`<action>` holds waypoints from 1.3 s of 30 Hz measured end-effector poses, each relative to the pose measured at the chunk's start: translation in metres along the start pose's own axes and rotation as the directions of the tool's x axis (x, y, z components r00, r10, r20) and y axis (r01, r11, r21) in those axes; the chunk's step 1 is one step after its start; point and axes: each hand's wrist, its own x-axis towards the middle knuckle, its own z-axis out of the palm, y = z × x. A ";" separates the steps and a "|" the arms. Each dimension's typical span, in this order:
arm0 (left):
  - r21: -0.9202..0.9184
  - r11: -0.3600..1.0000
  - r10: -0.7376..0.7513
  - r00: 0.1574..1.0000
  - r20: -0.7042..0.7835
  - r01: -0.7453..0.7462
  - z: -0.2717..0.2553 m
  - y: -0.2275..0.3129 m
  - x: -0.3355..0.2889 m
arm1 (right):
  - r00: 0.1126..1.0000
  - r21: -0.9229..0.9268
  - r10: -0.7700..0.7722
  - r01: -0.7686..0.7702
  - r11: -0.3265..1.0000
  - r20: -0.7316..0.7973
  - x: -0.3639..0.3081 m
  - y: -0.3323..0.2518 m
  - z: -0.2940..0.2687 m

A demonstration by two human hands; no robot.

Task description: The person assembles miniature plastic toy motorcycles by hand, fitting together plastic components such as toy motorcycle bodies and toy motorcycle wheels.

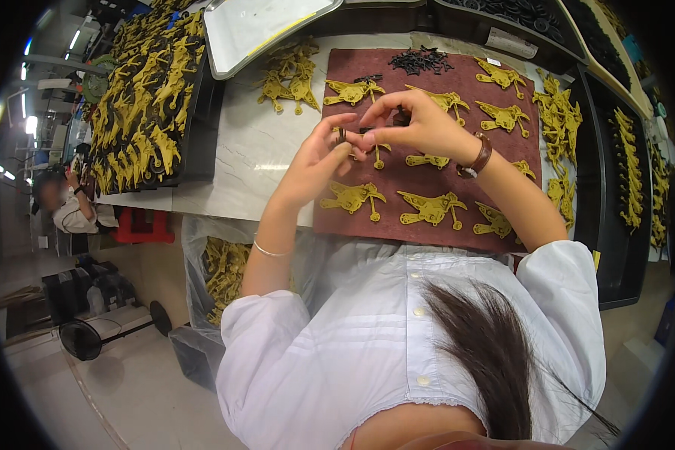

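Note:
Both hands hover above a dark red mat, close together. My left hand is closed with thumb and fingers pinching a small dark piece. Another small black part shows between the curled fingers of my right hand, its thumb and forefinger reaching toward the left fingertips. Yellow bird-shaped brackets lie in rows on the mat, some partly hidden under my hands. At the mat's far edge sits a heap of small black parts.
A black bin full of yellow brackets stands at the left, beside a white metal tray. More brackets lie right of the mat, next to a long black tray. A plastic-lined container is below the table; another person works far left.

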 end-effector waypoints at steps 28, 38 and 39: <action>0.470 0.880 -0.032 0.995 -0.096 0.073 0.016 -0.022 -0.035 | 0.972 -0.310 -0.144 0.197 0.930 0.184 -0.023 0.028 0.025; 0.846 0.515 0.197 0.980 0.040 -0.138 -0.003 -0.021 -0.044 | 0.986 -0.573 -0.059 0.140 0.807 0.157 -0.024 0.041 0.037; 0.837 0.526 0.173 0.983 0.065 -0.148 -0.003 -0.022 -0.044 | 0.989 -0.590 -0.038 0.118 0.799 0.146 -0.024 0.039 0.038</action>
